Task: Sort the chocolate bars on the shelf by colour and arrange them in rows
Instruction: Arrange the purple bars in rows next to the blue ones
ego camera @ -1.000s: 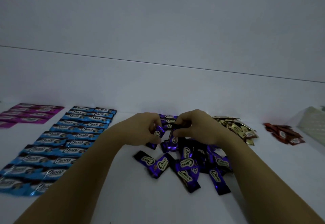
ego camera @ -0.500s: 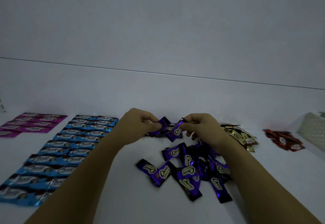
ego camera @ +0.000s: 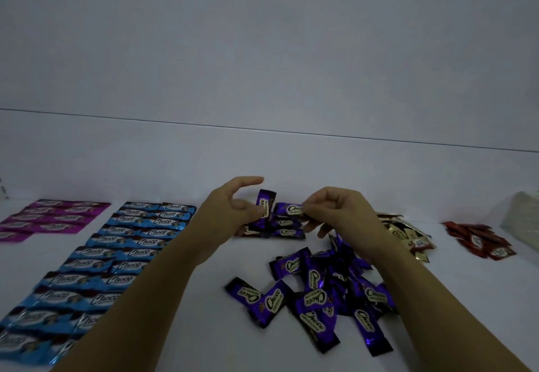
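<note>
My left hand [ego camera: 230,214] pinches one purple chocolate bar [ego camera: 266,203], which stands nearly upright; the index finger arches above it. My right hand [ego camera: 335,211] pinches a second purple bar [ego camera: 288,209] by its right end and holds it level. Both bars hover just above a short row of purple bars [ego camera: 281,232] laid flat at the back of the white shelf [ego camera: 204,298]. A loose heap of purple bars [ego camera: 320,290] lies in front, between my forearms. Left of my left arm, blue bars [ego camera: 116,252] lie in two neat columns, with magenta bars [ego camera: 52,217] in rows beyond.
A pile of gold bars [ego camera: 408,234] sits right of my right wrist, and a pile of red bars [ego camera: 478,240] lies farther right. A pale basket [ego camera: 522,217] stands at the right edge. The shelf's back wall [ego camera: 262,161] rises just behind the rows.
Both hands have lifted from the purple heap toward the back, each with a purple bar. The left bar has turned upright and my left index finger has lifted off it.
</note>
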Motion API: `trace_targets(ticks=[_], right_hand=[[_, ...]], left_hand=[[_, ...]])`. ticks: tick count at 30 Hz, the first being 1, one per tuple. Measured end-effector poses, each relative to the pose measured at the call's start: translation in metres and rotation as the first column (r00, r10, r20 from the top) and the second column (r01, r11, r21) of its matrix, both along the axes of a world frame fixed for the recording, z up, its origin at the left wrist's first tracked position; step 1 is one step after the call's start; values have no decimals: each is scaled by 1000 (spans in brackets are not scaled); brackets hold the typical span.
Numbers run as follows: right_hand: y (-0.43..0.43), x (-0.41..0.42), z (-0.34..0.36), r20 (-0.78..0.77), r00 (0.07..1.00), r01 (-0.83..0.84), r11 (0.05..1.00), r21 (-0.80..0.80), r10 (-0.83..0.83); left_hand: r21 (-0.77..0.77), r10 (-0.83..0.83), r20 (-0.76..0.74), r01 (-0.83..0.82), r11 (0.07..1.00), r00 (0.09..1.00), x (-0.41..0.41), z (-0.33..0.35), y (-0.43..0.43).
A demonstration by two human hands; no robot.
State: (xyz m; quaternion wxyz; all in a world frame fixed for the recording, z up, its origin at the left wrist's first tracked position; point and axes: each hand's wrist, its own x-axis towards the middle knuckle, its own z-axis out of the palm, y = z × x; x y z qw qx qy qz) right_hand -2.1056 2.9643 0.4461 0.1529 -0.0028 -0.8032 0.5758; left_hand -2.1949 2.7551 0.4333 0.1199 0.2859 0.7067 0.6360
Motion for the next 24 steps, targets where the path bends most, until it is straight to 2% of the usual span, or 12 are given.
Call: trace_targets(ticks=[4, 6, 9, 18, 21, 24], right_hand=[[4, -1, -3, 23, 1000, -7, 999, 33, 7], [5, -2, -5, 35, 999, 1, 995, 98, -4], [5, -4, -6, 57, 997, 44, 979, 198, -57], [7, -5, -6, 114, 987, 77, 952, 297, -115], [4, -7, -8, 155, 982, 58, 947, 317, -112], [2, -8, -10, 167, 979, 56, 947, 316, -114]], left_hand=[[16, 46, 29, -46, 999, 999, 0, 1, 2], [-3, 80, 17, -80, 997, 997, 0, 3, 3], [-80, 146, -47, -150, 985, 988, -1, 6, 1], [-304, 254, -147, -288, 908, 956, -5, 14, -8], [-304, 269, -136, -299, 905, 953, -3, -3, -11], [-251, 273, -201, -319, 914, 941, -1, -7, -11]])
